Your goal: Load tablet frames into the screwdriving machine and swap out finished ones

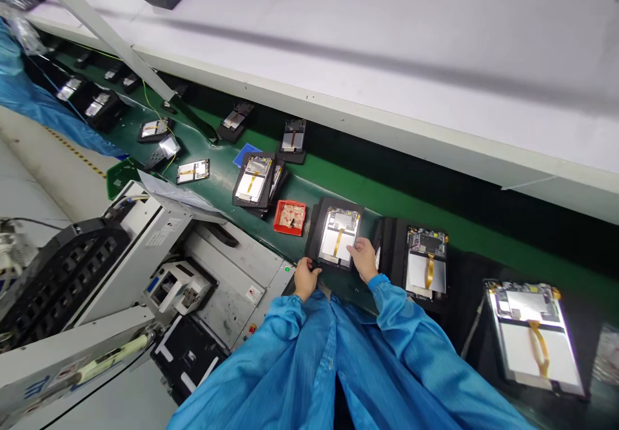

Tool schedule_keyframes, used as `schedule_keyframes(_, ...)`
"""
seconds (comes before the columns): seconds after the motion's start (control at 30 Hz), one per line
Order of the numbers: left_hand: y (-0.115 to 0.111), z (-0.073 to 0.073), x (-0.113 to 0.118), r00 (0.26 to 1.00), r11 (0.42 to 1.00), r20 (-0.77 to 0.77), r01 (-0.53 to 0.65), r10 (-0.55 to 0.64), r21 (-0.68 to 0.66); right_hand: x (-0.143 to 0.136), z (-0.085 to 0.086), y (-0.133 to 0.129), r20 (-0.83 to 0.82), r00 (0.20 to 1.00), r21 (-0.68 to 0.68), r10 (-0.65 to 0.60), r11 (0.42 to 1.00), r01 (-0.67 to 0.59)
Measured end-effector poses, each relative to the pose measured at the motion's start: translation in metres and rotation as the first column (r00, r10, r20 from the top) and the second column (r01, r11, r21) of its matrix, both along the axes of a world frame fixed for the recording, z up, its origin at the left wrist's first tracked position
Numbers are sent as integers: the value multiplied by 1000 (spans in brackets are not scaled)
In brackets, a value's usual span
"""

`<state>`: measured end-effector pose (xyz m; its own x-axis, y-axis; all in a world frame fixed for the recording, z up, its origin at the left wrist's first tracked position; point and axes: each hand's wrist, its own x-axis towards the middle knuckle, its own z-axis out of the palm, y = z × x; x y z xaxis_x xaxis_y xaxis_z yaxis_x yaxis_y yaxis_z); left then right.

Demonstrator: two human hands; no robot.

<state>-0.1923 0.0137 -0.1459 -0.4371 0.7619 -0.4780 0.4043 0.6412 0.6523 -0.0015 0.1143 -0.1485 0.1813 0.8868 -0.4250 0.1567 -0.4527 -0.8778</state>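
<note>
An opened tablet (pixel 339 236), with bright silver battery areas and an orange flat cable, lies on a black foam pad (pixel 316 236) in front of me. My right hand (pixel 363 259) is closed at the tablet's lower right edge, thumb and fingers pinching there. At the near left corner of the pad, my left hand (pixel 305 278) is closed with its fingertips on the corner. Left of the pad stands a small red tray (pixel 290 217) holding many small pale pieces. Another opened tablet (pixel 426 262) rests on black padding to the right.
A larger-looking opened tablet (pixel 534 340) lies at the near right. Stacked tablets on pads (pixel 254 178) sit beyond the red tray, and more line the green belt (pixel 333 172). A machine (pixel 193 275) stands at my left. A white shelf (pixel 387 49) overhangs the belt. A blue sleeve shows far left.
</note>
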Motion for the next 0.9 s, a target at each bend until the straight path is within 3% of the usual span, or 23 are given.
schedule_keyframes(0.2,7,-7,15,982,982,17,-189,190,-23,-3,-2,-2,-64,998,-14,-18,1000,18)
schedule_keyframes(0.37,9,0,14,936,958,208,-285,283,-21,-3,0,0,-158,987,-28,15,999,-20)
schedule_keyframes(0.67,-3,49,14,744,941,599,-333,297,-53,-7,34,-11,-346,938,-103,11,993,-50)
schedule_keyframes(0.77,-1,64,18,750,943,605,-333,267,-4,-11,54,-15,-383,924,-110,-1,993,-45)
schedule_keyframes(0.9,-1,85,20,836,944,507,-309,210,117,-15,82,-19,-430,903,-93,12,994,-58)
